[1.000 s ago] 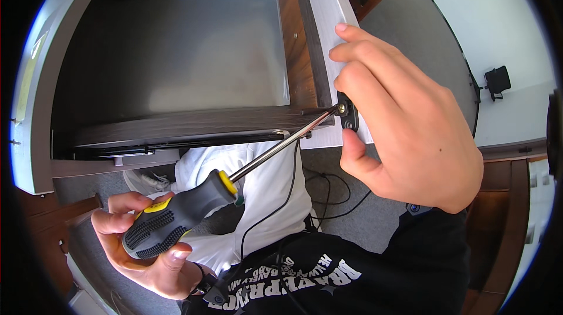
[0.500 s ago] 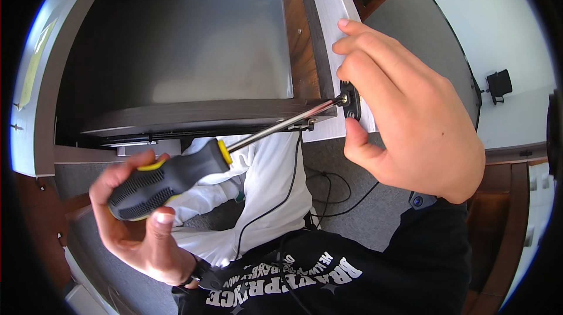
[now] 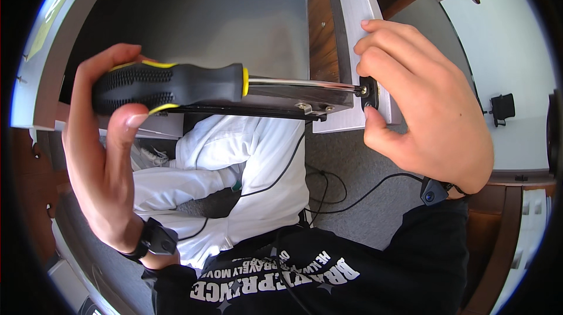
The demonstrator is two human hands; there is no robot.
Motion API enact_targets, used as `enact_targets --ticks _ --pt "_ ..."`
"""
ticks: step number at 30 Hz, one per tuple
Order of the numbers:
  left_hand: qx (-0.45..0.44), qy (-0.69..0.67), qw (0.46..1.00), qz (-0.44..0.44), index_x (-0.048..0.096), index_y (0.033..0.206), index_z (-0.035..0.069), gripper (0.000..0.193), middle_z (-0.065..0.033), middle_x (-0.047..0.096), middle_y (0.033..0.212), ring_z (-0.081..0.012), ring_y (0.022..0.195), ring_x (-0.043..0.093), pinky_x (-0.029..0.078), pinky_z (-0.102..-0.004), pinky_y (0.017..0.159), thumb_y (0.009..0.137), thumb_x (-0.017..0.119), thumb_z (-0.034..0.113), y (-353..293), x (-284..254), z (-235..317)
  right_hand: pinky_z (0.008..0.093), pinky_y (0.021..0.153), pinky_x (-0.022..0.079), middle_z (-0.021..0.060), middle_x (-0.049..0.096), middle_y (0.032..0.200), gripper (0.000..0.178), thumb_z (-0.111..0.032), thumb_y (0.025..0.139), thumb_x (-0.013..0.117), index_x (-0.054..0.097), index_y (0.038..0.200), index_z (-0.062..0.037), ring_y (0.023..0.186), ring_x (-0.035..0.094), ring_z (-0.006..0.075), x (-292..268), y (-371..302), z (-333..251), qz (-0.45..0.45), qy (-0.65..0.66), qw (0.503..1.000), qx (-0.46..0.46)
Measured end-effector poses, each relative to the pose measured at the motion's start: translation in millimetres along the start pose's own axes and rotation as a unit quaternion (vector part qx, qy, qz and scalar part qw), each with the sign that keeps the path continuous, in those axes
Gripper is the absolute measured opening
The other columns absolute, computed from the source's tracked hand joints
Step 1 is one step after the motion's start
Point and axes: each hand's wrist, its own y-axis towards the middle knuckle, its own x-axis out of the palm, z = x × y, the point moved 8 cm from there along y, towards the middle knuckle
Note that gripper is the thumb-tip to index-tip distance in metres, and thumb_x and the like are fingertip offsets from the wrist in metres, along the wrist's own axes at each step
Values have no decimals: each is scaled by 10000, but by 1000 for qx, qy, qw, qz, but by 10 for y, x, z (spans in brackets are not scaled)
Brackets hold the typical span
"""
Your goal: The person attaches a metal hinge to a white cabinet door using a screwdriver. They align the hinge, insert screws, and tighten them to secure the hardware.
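My left hand (image 3: 111,115) is closed around the handle of a black and yellow screwdriver (image 3: 193,83), its thumb underneath and fingers behind the butt end. The long metal shaft runs level to the right, and its tip meets a screw on a small black bracket (image 3: 368,93). That bracket sits against the inner face of a pale drawer front (image 3: 356,10). My right hand (image 3: 431,104) pinches the bracket between thumb and fingers, with the other fingertips resting along the drawer front. The dark wooden drawer (image 3: 328,51) lies open behind the shaft.
A black slide rail (image 3: 246,115) runs along the drawer's near side. Black cables (image 3: 328,192) loop over the grey carpet (image 3: 363,162) and my white trousers (image 3: 264,168). A pale cabinet panel (image 3: 44,68) stands at left. Brown wooden furniture (image 3: 495,227) is at right.
My left hand has raised the screwdriver handle up and to the left, so the shaft has gone from slanted to nearly level. The right hand still pinches the bracket; the whole view has shifted slightly.
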Motion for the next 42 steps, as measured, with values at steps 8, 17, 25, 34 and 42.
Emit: enact_targets --ticks 8,17,25,34,42 --pt "55 67 993 -81 590 1347 7 587 -150 649 1157 -256 1012 658 507 -304 905 1067 562 522 264 -27 -43 471 918 539 162 646 1083 364 24 643 732 563 963 -6 1244 628 417 -16 7 5 4 -6 1000 -17" --pt "109 79 988 -76 599 1328 -30 561 -173 664 1234 -276 1104 656 480 -347 993 1029 642 443 282 29 10 474 888 548 162 654 999 338 48 637 723 566 932 -5 1204 655 429 -23 5 35 15 11 999 -40" --pt "52 85 991 -85 612 1341 2 467 -146 653 1137 -225 939 610 475 -303 872 1098 550 397 298 33 -6 446 826 533 137 613 945 279 80 671 689 568 907 -8 1090 663 399 10 42 -2 56 12 997 -52" --pt "26 98 992 -77 638 1315 9 390 -112 651 1117 -193 923 593 465 -293 883 1106 527 319 357 53 45 408 803 503 129 608 965 275 98 700 661 533 911 -22 917 610 330 50 37 110 46 81 996 -4" --pt "44 96 990 -91 618 1281 0 379 -131 645 1142 -215 976 612 476 -293 914 1075 587 317 346 32 24 404 758 493 121 621 886 218 77 707 670 556 877 1 881 613 317 65 84 142 1 66 998 -22"
